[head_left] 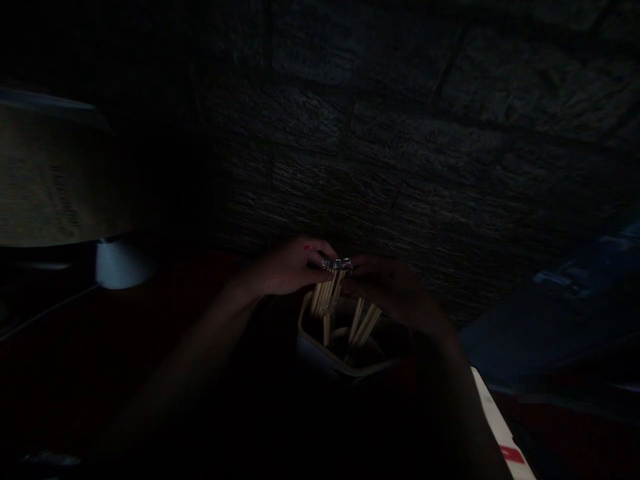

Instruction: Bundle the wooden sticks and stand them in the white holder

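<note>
A bundle of pale, thin sticks, apparently chopsticks (325, 297), stands upright over a container, its shiny patterned ends at the top. My left hand (287, 268) is closed around the bundle's left side, thumb in front. From the right, my right hand (400, 287) has its fingers pressed to the same bundle near the top; deep shadow hides much of them. Below both hands is the angular, light-rimmed container (320, 357). More loose sticks (367, 323) lean inside it under my right hand. The container's bottom is too dark to make out.
A dark wall of rough blocks (375, 140) rises just behind the hands. To the left are a brown printed bag or box (60, 173) and a pale cup-like object (123, 263). At right lie a white box edge with a red mark (500, 420) and a bluish package (565, 300).
</note>
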`<state>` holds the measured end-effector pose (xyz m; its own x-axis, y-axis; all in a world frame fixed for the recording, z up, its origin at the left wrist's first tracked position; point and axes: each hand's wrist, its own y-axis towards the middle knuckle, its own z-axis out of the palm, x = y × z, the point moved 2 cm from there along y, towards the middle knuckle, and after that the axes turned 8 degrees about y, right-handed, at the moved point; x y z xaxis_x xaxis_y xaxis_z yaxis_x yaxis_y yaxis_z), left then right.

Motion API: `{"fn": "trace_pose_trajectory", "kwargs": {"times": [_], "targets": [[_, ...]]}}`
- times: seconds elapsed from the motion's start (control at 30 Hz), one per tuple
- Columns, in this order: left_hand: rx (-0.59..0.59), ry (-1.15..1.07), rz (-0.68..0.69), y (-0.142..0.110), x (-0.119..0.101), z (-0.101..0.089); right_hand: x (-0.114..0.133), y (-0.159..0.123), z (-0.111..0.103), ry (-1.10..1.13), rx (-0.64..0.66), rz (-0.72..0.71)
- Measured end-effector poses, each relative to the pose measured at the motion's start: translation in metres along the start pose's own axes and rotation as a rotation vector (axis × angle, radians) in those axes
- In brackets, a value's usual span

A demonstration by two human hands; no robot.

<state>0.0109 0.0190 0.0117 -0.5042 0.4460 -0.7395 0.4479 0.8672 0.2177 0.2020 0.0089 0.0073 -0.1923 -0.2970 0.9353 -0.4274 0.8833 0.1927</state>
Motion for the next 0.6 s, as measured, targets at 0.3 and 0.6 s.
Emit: {"fn": "trace_pose_trajectory", "kwargs": {"times": [0.3, 0.6], "targets": [[-0.024, 0.012, -0.021, -0.001, -0.003, -0.002, 0.026, -0.022, -0.018, 0.063, -0.124, -0.094], [-0.046, 0.013, 0.012, 0.001, -0.004, 0.001, 0.006, -0.006, -0.002, -0.007, 0.064, -0.017]]}}
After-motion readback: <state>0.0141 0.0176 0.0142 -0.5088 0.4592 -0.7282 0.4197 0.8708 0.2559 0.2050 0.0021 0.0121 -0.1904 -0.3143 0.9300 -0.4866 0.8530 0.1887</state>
